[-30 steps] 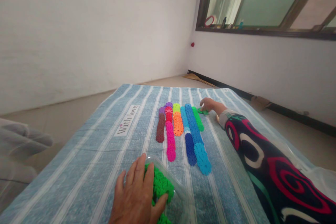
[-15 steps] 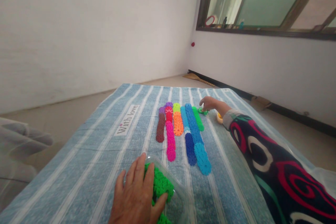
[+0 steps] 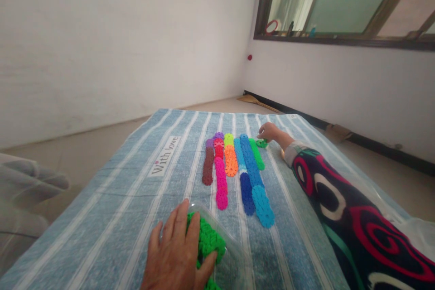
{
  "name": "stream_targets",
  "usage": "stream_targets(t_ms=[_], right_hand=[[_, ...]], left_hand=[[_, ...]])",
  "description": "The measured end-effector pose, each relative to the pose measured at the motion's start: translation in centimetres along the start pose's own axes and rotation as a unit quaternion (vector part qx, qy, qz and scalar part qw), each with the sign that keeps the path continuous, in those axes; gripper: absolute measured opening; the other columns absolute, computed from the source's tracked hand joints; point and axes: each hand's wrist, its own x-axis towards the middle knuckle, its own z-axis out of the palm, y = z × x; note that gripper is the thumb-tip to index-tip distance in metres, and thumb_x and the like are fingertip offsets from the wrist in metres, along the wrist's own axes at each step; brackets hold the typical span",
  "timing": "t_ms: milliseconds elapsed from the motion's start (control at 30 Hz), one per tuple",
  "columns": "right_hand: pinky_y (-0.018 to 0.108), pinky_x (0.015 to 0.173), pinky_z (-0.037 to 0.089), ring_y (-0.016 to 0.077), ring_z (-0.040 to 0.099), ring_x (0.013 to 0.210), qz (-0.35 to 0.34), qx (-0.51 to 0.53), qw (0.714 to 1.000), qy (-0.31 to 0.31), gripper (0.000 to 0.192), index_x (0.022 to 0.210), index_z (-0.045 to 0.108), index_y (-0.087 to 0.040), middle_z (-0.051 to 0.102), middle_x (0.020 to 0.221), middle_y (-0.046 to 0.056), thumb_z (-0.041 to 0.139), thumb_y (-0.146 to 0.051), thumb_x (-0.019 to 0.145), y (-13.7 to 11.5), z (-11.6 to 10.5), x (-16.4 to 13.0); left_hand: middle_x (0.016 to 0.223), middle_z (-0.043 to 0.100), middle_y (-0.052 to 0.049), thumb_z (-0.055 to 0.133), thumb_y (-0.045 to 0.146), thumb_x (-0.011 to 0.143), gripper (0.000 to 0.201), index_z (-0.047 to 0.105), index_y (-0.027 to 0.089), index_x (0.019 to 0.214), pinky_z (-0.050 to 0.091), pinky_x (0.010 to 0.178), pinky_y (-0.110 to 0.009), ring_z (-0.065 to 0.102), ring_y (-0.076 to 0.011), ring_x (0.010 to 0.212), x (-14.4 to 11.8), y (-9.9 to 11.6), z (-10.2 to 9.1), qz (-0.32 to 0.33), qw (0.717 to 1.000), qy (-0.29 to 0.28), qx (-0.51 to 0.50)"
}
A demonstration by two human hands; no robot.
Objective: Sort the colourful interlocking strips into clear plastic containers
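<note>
Stretched a touch farther across the blue-and-white striped towel than a second ago, the person's right hand now rests at the far end of the row of coloured plastic-disc strips, its fingertips pinched narrowly on a small green plastic disc piece lying just beside the short green strip; the sleeve, dark with red and cream swirls, has slid back toward the strips after lifting slightly half a second ago. The left hand has not shifted: it lies spread and flat, palm down, over a heap of bright green plastic discs inside a clear plastic tub, which sits on the towel's near edge, well short of the strip row. Its fingers press on the discs and the tub's rim without curling closed around anything.

From the head view, the strips lie side by side on the towel's middle: brown, then purple-red-pink, yellow-orange, and two blue ones, with the green strip nearest the right hand. White lettering reading "With love" runs along a pale stripe to the left of the strips. Crumpled clear plastic sheeting lies off the towel's left edge. A dark-framed window sits on the wall beyond the towel's far right corner.
</note>
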Motion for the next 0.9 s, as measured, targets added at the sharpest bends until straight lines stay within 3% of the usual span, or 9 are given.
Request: stream_targets(t_ms=[167,333,500,900], right_hand=[[0.02,0.056,0.055,0.0204,0.073,0.067,-0.003,-0.01,1.0,0.007,0.032,0.108,0.074,-0.011,0.076,0.086,0.01,0.074,-0.021,0.077,0.0,0.4,0.1],[0.02,0.061,0.056,0.0207,0.072,0.079,-0.036,-0.034,0.998,-0.04,0.049,0.116,0.071,-0.013,0.076,0.095,0.009,0.068,-0.001,0.068,0.1,0.0,-0.3],[0.022,0.071,0.054,0.0218,0.07,0.089,-0.072,-0.091,0.99,-0.085,0.06,0.116,0.072,-0.015,0.075,0.101,0.008,0.07,0.002,0.059,0.0,0.1,0.0],[0.024,0.069,0.05,0.0221,0.069,0.085,-0.082,-0.179,0.972,-0.125,0.035,0.093,0.078,-0.016,0.076,0.094,0.008,0.077,-0.009,0.059,-0.6,0.7,1.2]], left_hand=[[0.148,0.047,-0.02,0.059,0.045,0.076,0.054,0.064,0.017,0.122,0.035,0.106,-0.056,0.046,-0.0374,0.133,0.0,0.0,0.1,0.009,1.0,0.012,0.007],[0.148,0.047,-0.02,0.06,0.045,0.076,0.054,0.065,0.017,0.122,0.036,0.105,-0.056,0.046,-0.0378,0.133,0.0,0.1,-0.1,0.005,1.0,0.004,0.01],[0.149,0.046,-0.019,0.06,0.045,0.077,0.054,0.064,0.017,0.122,0.035,0.106,-0.056,0.045,-0.0369,0.134,0.0,0.1,-0.2,0.003,1.0,-0.003,0.007],[0.148,0.047,-0.02,0.061,0.046,0.076,0.056,0.063,0.017,0.123,0.036,0.105,-0.055,0.046,-0.038,0.132,-0.1,-0.2,0.3,0.022,0.999,0.022,0.011]])
